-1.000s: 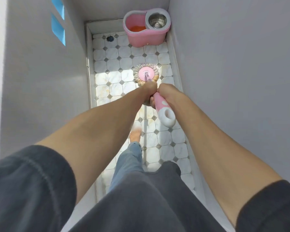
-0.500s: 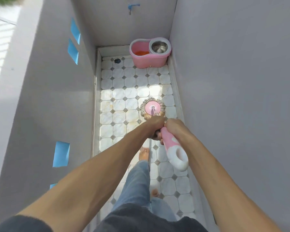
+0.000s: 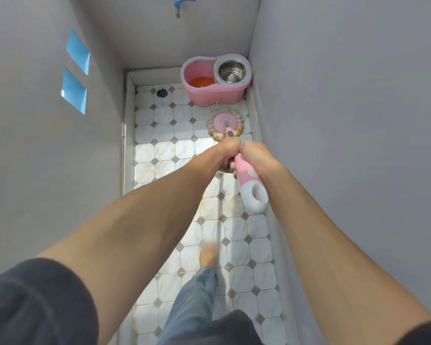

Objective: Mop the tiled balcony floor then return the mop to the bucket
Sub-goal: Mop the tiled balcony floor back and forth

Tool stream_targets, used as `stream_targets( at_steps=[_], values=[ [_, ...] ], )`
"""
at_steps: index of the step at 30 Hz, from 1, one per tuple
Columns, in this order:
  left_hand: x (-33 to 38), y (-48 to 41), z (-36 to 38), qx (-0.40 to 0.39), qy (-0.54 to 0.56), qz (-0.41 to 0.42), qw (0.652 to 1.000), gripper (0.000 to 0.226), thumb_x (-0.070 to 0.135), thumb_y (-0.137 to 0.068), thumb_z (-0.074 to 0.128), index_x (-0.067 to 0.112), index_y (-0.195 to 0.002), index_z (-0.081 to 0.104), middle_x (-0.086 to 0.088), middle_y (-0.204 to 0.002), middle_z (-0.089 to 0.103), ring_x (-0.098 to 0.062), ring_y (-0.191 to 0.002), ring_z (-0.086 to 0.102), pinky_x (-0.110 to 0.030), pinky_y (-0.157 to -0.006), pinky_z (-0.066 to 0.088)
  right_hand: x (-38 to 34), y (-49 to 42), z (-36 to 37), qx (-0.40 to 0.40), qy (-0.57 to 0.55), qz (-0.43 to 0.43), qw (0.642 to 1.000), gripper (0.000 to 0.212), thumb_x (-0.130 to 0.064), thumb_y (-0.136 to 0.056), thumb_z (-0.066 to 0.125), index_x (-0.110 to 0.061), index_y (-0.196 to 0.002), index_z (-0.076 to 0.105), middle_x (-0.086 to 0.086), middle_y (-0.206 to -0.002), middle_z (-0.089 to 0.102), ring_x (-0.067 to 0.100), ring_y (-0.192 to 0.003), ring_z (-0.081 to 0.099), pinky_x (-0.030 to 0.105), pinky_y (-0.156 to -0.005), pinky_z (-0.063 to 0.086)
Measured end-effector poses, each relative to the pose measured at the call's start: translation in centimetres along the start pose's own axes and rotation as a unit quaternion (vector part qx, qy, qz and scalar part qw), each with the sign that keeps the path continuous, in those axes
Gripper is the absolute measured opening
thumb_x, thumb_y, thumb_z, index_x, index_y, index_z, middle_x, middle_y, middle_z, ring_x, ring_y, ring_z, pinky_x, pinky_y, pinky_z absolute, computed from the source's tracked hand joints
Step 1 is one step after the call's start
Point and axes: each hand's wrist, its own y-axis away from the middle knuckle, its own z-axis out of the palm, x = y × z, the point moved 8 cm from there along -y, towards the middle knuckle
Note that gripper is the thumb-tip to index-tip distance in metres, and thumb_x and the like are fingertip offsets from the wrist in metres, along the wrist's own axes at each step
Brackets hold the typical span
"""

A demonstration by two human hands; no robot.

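Both hands grip the pink-and-white mop handle (image 3: 249,185). My left hand (image 3: 228,151) sits just ahead of my right hand (image 3: 258,158) on the shaft. The round mop head (image 3: 225,123), a pink disc ringed with tan strands, lies flat on the white tiled floor (image 3: 164,150) close to the right wall. Right behind it, at the far right corner, stands the pink spin bucket (image 3: 215,92), with orange water in its left half and a steel spinner basket (image 3: 230,70) in its right half.
Grey walls close in the narrow balcony on both sides. A floor drain (image 3: 161,92) sits at the far left corner and a blue tap (image 3: 178,3) hangs on the end wall. My bare foot (image 3: 209,255) and jeans leg stand on the tiles below my arms.
The mop head has slid forward along the right side and now lies just in front of the bucket. My foot has stepped forward. Both hands keep their grip.
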Motion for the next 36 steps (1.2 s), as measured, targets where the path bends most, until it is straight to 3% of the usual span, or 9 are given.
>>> stream_targets(
  at_steps=[8, 12, 15, 18, 21, 27, 29, 32, 36],
  values=[
    [-0.1, -2.3, 1.5, 0.011, -0.029, -0.009, 0.999, 0.025, 0.005, -0.098, 0.026, 0.007, -0.076, 0.039, -0.004, -0.029, 0.037, -0.012, -0.017, 0.031, -0.007, -0.033, 0.028, 2.3, -3.6, -0.3, 0.005, -0.071, 0.017, 0.997, 0.018, -0.004, -0.086, 0.045, 0.000, -0.086, 0.062, 0.012, -0.036, 0.053, 0.018, -0.021, 0.048, 0.018, -0.032, 0.043],
    [-3.1, 0.2, 3.2, 0.006, -0.053, -0.007, 0.999, 0.026, 0.004, -0.097, 0.027, 0.006, -0.077, 0.043, -0.006, -0.036, 0.039, -0.013, -0.019, 0.030, -0.009, -0.033, 0.028, 5.5, -0.8, -1.5, 0.012, -0.031, 0.025, 0.999, 0.020, -0.009, -0.092, 0.046, -0.003, -0.094, 0.065, 0.008, -0.027, 0.050, 0.016, -0.017, 0.045, 0.015, -0.032, 0.041],
    [-6.3, 3.5, 5.0, -0.012, -0.066, -0.029, 0.997, 0.036, 0.015, -0.102, 0.026, 0.009, -0.069, 0.040, -0.004, -0.036, 0.037, -0.012, -0.027, 0.029, -0.009, -0.036, 0.027, 8.3, 3.5, -2.6, 0.002, 0.008, 0.030, 1.000, 0.027, -0.013, -0.095, 0.041, -0.002, -0.080, 0.061, 0.007, -0.027, 0.051, 0.014, -0.015, 0.045, 0.010, -0.027, 0.036],
    [-9.8, 8.1, 7.6, -0.048, -0.045, -0.038, 0.997, 0.033, 0.017, -0.100, 0.033, 0.011, -0.068, 0.042, -0.006, -0.054, 0.039, -0.013, -0.044, 0.031, -0.015, -0.044, 0.026, 11.3, 8.5, -3.8, -0.009, 0.018, 0.008, 1.000, 0.028, -0.018, -0.101, 0.039, -0.005, -0.090, 0.060, 0.012, -0.047, 0.056, 0.018, -0.021, 0.050, 0.013, -0.029, 0.038],
    [-13.0, 13.2, 10.2, -0.074, -0.055, -0.045, 0.995, 0.033, 0.014, -0.095, 0.038, 0.011, -0.062, 0.045, -0.005, -0.050, 0.044, -0.014, -0.041, 0.035, -0.012, -0.042, 0.025, 14.3, 13.2, -4.7, -0.033, 0.010, -0.023, 0.999, 0.011, -0.010, -0.102, 0.040, -0.011, -0.107, 0.050, 0.007, -0.069, 0.047, 0.006, -0.018, 0.046, 0.013, -0.023, 0.035],
    [-17.7, 19.7, 13.3, -0.091, -0.065, -0.049, 0.993, 0.036, 0.017, -0.097, 0.037, 0.015, -0.061, 0.042, -0.003, -0.055, 0.037, -0.013, -0.044, 0.031, -0.018, -0.054, 0.023, 20.3, 19.5, -6.1, -0.024, -0.035, 0.018, 0.999, 0.038, 0.001, -0.088, 0.035, 0.004, -0.113, 0.063, 0.021, -0.067, 0.057, 0.022, -0.040, 0.052, 0.022, -0.039, 0.043],
    [-18.7, 20.0, 13.2, -0.074, -0.068, -0.045, 0.994, 0.036, 0.014, -0.097, 0.038, 0.014, -0.062, 0.042, -0.003, -0.051, 0.039, -0.014, -0.045, 0.032, -0.018, -0.050, 0.026, 21.1, 20.2, -5.9, -0.020, -0.022, 0.015, 0.999, 0.040, -0.001, -0.092, 0.034, 0.007, -0.123, 0.059, 0.023, -0.072, 0.059, 0.023, -0.042, 0.052, 0.024, -0.041, 0.044],
    [-19.2, 19.6, 12.8, -0.064, -0.087, -0.039, 0.993, 0.036, 0.013, -0.097, 0.038, 0.012, -0.062, 0.044, -0.003, -0.042, 0.043, -0.015, -0.043, 0.035, -0.017, -0.044, 0.028, 21.4, 19.6, -5.6, -0.008, 0.033, 0.012, 0.999, 0.040, -0.005, -0.093, 0.037, 0.005, -0.124, 0.061, 0.016, -0.049, 0.061, 0.020, -0.032, 0.054, 0.020, -0.039, 0.044],
    [-17.6, 16.2, 11.4, -0.054, -0.080, -0.031, 0.995, 0.036, 0.015, -0.100, 0.034, 0.011, -0.065, 0.041, -0.002, -0.037, 0.039, -0.015, -0.037, 0.033, -0.012, -0.038, 0.028, 20.0, 16.0, -4.8, 0.014, 0.051, 0.013, 0.999, 0.038, -0.014, -0.098, 0.039, 0.004, -0.115, 0.067, 0.014, -0.060, 0.062, 0.021, -0.045, 0.053, 0.027, -0.057, 0.046]
  ],
)
